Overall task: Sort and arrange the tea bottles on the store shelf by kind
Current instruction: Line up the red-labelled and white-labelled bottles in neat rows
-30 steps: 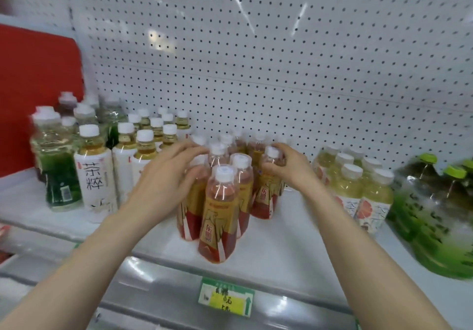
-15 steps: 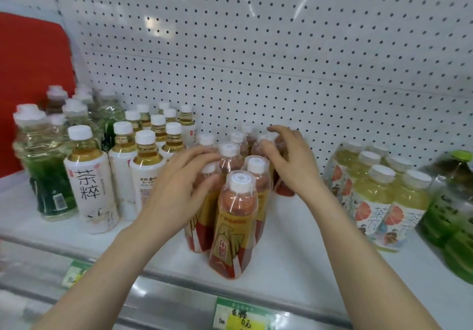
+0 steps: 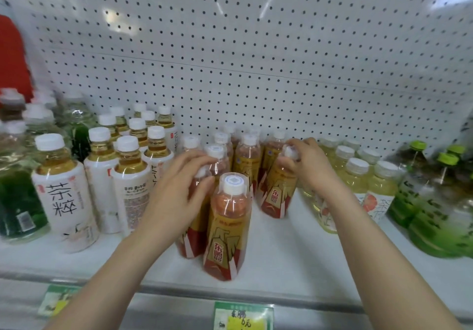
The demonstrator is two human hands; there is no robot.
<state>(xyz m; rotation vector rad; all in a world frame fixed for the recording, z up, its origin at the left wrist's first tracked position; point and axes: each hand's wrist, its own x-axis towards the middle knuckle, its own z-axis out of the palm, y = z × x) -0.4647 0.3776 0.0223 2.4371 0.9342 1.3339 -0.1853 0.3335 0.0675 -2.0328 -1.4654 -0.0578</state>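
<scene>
Nearest, on the shelf's front rail, a green-and-yellow price tag point(image 3: 243, 317) sat at six o'clock of the view, with a second, blurred tag point(image 3: 60, 300) at seven o'clock. Just beyond them lay the white shelf point(image 3: 294, 253). On it, near its front edge, the front red tea bottle point(image 3: 227, 230) stood upright and untouched, white cap up.

Right behind it at ten o'clock, the left hand point(image 3: 176, 191) gripped the left red tea bottle point(image 3: 190, 242), its fingers point(image 3: 202, 158) curled round the neck and the top of the label. At one o'clock from the front bottle, the right hand point(image 3: 307, 166) held the right red tea bottle point(image 3: 277, 191), fingers point(image 3: 286, 162) clamped over its cap and neck; that bottle looked tilted, its top toward one o'clock. Behind both hands, more red tea bottles point(image 3: 247, 158) stood packed together.

At nine o'clock of the red group stood the white-labelled tea bottles point(image 3: 64, 194) in rows, touching one another, and past them the dark green bottles point(image 3: 20, 201) at the view's left edge. At three o'clock, just beside the right wrist, were the pale yellow tea bottles point(image 3: 378, 189), then the large green-capped bottles point(image 3: 435, 214).

Farthest back, the white pegboard point(image 3: 256, 61) rose behind all the rows, with a red panel point(image 3: 12, 56) at ten o'clock.
</scene>
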